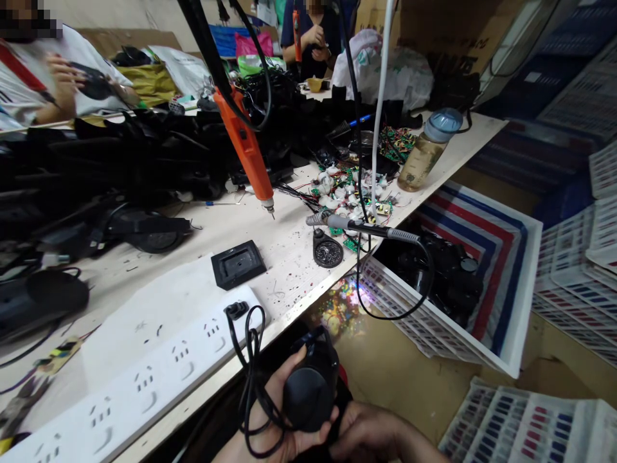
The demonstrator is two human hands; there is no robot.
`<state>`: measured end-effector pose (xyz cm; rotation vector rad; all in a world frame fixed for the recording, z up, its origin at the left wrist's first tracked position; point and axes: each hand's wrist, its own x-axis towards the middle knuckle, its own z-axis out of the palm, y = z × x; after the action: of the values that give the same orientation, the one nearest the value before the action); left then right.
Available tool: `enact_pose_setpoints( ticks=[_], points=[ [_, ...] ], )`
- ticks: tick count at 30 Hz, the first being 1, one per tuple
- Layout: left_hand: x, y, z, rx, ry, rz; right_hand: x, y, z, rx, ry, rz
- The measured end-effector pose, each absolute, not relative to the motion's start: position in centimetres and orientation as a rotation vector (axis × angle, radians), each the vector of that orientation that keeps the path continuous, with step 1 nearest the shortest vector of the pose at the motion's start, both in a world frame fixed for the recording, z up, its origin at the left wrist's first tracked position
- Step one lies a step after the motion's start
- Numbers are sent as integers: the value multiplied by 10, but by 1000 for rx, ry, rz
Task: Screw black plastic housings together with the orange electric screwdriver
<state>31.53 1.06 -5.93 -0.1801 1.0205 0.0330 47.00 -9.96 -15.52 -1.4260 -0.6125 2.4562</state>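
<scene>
My left hand (pixel 277 411) is closed around a black round projector lamp (pixel 308 395), with the thumb along its side. A looped black cord (pixel 250 366) hangs over the wrist and runs up to a plug (pixel 237 310) in the white power strip (pixel 183 373). Just right of the lamp, my right hand (pixel 361 427) is curled, its fingertips lost against dark material; what it grips is hidden. Coloured light spots (pixel 344 305) fall on the floor beyond the lamp.
An orange electric screwdriver (pixel 248 151) hangs over the bench. A soldering iron (pixel 361 226) lies across the bench edge near circuit boards (pixel 342 186). A black tray (pixel 238 262), a bottle (pixel 427 154), pliers (pixel 22 408) and crates (pixel 525 418) surround me. Two people sit opposite.
</scene>
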Motion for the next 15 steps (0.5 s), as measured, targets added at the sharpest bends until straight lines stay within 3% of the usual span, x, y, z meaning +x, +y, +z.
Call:
enact_pose_setpoints(
  ticks=[15],
  points=[
    [316, 11, -59, -127, 990, 0, 469, -101, -156, -1443, -589, 2443]
  ],
)
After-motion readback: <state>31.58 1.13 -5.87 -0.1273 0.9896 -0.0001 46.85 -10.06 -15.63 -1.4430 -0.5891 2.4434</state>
